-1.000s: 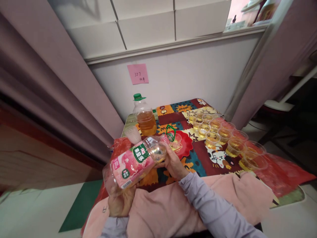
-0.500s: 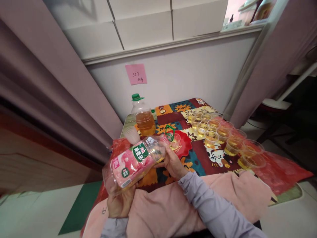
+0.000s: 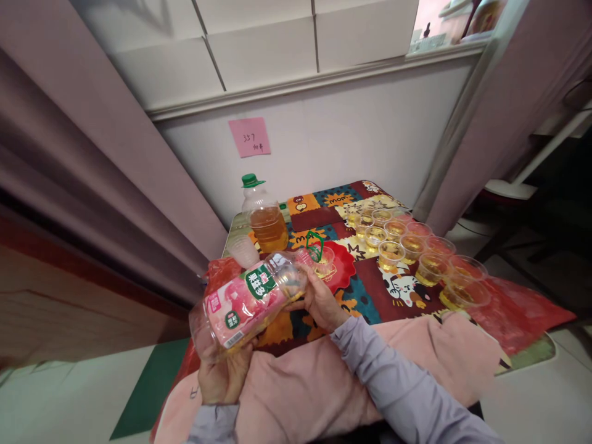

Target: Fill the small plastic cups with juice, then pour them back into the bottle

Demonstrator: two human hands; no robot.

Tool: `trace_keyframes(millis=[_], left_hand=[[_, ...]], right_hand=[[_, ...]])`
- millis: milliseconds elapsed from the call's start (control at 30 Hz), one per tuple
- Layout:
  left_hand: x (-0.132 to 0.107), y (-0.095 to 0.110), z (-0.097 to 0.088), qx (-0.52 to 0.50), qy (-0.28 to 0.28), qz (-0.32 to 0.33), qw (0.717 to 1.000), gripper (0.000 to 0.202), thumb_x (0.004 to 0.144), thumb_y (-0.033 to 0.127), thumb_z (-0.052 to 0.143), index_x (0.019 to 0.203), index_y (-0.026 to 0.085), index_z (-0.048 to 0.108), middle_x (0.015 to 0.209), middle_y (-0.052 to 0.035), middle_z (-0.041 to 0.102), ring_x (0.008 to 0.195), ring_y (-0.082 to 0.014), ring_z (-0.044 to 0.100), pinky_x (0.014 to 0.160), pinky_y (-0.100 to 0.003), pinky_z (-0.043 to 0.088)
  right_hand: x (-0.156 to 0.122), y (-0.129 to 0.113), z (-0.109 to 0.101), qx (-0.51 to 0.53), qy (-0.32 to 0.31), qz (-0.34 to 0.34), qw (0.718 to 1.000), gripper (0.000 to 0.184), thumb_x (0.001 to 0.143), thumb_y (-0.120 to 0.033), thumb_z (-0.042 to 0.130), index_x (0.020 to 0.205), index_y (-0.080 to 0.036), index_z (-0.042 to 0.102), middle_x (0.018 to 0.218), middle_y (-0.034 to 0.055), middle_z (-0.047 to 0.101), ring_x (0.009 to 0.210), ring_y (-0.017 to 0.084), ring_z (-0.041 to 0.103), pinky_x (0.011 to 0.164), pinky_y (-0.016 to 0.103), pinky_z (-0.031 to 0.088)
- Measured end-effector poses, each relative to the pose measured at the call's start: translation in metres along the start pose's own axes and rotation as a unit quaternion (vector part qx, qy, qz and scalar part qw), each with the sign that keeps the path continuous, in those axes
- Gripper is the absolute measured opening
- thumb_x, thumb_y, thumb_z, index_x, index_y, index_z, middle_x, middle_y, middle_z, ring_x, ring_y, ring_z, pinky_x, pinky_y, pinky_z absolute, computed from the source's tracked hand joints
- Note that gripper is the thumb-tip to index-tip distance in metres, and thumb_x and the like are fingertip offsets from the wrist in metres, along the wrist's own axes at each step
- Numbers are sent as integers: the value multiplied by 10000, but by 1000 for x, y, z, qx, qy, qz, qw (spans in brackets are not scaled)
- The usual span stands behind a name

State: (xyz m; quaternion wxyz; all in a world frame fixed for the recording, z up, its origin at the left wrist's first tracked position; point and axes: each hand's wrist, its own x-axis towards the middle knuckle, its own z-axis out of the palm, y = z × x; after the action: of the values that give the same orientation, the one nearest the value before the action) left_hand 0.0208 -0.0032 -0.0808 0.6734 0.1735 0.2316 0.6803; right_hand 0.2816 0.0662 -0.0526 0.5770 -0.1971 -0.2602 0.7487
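Note:
A large clear juice bottle with a pink and green label lies tilted in both my hands, its neck toward the right. My left hand supports the base end from below. Around the neck end, my right hand is closed. A green handle ring hangs at the bottle's mouth. Right at the mouth stands a clear plastic cup on a red scalloped plate; the bottle and ring partly hide it. Some yellow liquid shows inside the bottle.
Several cups of yellow juice stand in rows at the right. Behind the held bottle are a green-capped jug of amber liquid and a stack of plastic cups. Red plastic sheeting covers the table's right side. A pink cloth lies in front.
The view has shifted slightly, so everything sits a little further left. Both hands keep their hold on the tilted bottle, which stays in nearly the same pose at the cup.

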Motion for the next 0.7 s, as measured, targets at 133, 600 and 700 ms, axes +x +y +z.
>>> trace_keyframes(millis=[133,600,700], left_hand=[[-2,-3,10,-11,24,10,1000,787,945,174,557,1657,487,435,1624,-25,636,1299,-353,741,883,-456,711],[-1,3,-15,89,36,-21,995,664,1004,315,557,1661,341,470,1449,-111,760,1159,-338,797,879,-473,705],[0,4,-20,111,76,-37,990,557,1001,402,592,1552,319,601,1326,-97,820,1091,-330,813,875,-449,708]], right_hand=[[0,-1,0,5,7,2,1000,546,976,-681,677,1376,-312,629,1447,72,695,1123,272,776,653,374,731],[0,-2,-1,3,-1,11,1000,479,1034,-634,606,1402,-329,625,1337,55,756,1026,243,796,669,387,732],[0,-2,-1,4,7,11,1000,447,1038,-628,603,1371,-332,638,1334,49,753,1036,242,794,661,377,730]])
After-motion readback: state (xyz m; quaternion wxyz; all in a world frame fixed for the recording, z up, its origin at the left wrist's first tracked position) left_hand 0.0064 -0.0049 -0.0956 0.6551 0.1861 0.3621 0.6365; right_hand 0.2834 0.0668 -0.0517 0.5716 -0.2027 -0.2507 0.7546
